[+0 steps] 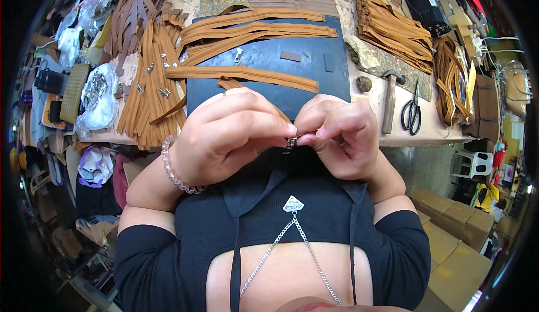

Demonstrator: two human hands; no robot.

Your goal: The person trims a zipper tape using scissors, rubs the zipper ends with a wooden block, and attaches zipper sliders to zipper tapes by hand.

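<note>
Closely, left hand [224, 129] and right hand [343, 135] pinch a metal piece [291, 143] (near table edge [435, 134]).

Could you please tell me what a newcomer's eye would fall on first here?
Probably the left hand and right hand, meeting at a small metal fitting near the picture's centre. Next, orange-brown zipper strips across the dark blue board beyond them. Black-handled scissors and a hammer lie on the table at right.

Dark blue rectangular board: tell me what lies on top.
Orange-brown fabric zipper strips, a small silver metal piece and a flat brown rectangle show there; what the strips cover cannot be seen.
</note>
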